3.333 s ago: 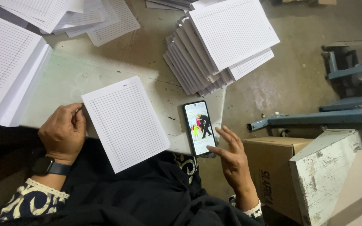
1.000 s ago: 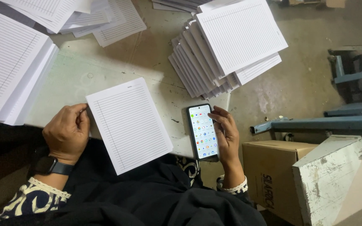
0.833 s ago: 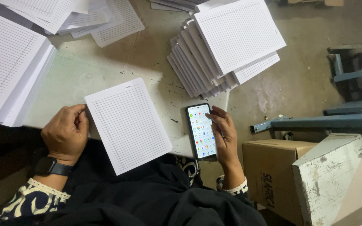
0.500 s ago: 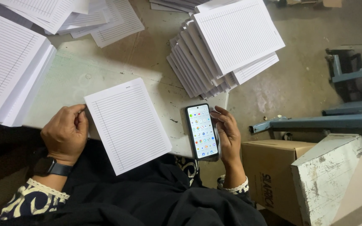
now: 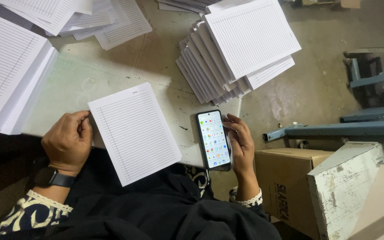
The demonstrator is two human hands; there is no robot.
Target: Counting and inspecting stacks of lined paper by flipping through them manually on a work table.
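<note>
My right hand lies along the right edge of a black smartphone that rests flat on the table near its front edge; the lit screen shows rows of coloured icons. The fingers touch the phone's side. My left hand, with a black watch on the wrist, rests on the table with loosely curled fingers touching the left edge of a thin pad of lined white paper. That pad lies tilted, partly overhanging the table's front edge above my dark clothing.
A fanned stack of lined pads sits at the back right of the pale worn table. A thick pile of lined sheets is at the left, loose sheets behind. A cardboard box, a white block and blue metal frame stand on the right.
The phone screen changed from a video picture to a grid of icons. My right hand moved from below the phone up along its right side. The left hand barely moved.
</note>
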